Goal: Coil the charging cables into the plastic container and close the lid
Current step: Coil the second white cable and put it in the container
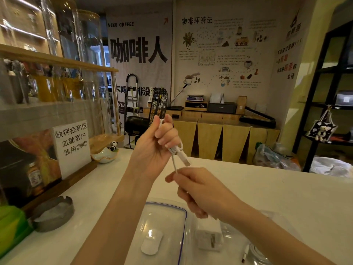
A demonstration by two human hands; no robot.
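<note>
Two hands are raised above the counter (267, 188): small loops of a white charging cable (176, 150) are gripped in the curled fingers of the left hand (156, 148), its tail pinched by the right hand (198, 190). Below, near the front edge, the clear plastic container (164, 222) lies open and looks uncoiled-into; another cable (256, 252) is left beside it, and closing the lid remains.

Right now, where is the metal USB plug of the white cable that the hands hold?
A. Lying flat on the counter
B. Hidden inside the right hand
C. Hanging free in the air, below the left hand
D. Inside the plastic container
C: the USB plug sticks out under the left hand, which holds the cable folded, above the right hand and the counter.
</note>
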